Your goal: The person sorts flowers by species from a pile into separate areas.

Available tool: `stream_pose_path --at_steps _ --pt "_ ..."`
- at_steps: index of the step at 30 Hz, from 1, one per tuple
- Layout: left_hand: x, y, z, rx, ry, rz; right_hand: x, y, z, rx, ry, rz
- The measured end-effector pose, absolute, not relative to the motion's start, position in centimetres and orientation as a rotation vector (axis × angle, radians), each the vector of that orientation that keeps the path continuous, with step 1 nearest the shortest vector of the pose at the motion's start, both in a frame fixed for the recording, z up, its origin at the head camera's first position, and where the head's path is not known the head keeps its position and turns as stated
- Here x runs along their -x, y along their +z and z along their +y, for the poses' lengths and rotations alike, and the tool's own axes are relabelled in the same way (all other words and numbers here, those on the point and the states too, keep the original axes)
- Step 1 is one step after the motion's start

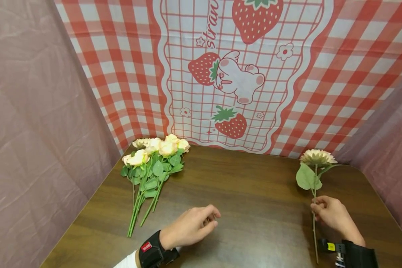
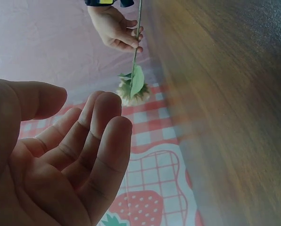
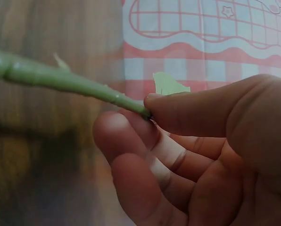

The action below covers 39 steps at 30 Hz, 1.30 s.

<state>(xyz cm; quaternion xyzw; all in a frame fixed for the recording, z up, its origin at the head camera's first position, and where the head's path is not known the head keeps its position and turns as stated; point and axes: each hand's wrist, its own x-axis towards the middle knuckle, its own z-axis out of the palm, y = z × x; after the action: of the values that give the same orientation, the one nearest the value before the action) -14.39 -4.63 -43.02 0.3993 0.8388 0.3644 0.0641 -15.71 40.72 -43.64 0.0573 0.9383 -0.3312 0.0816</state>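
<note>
My right hand pinches the stem of a single cream flower between thumb and fingers, at the right of the table. Its many-petalled bloom points to the back, with green leaves just below it. The right wrist view shows the green stem running into the pinch, while the bloom is hidden there. My left hand hovers over the middle front of the table with loosely bent fingers and nothing in them; its palm shows bare in the left wrist view. Nearest to it lies a bunch of pale roses.
The roses' green stems point toward the front on the left of the brown wooden table. Behind the table hangs a red-and-white checked cloth with strawberries. Pink curtains stand at both sides.
</note>
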Motion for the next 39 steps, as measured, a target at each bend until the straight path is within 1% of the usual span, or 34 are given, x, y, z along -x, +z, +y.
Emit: stream_pose_path --at_steps 16,39 --pt "14.3 -42.9 -4.6 -1.239 1.059 2.535 15.7 -45.2 41.0 -0.196 -1.008 2.749" --pt "13.9 -43.1 -4.8 -1.234 1.007 2.536 15.7 -45.9 41.4 -0.274 -1.017 2.692"
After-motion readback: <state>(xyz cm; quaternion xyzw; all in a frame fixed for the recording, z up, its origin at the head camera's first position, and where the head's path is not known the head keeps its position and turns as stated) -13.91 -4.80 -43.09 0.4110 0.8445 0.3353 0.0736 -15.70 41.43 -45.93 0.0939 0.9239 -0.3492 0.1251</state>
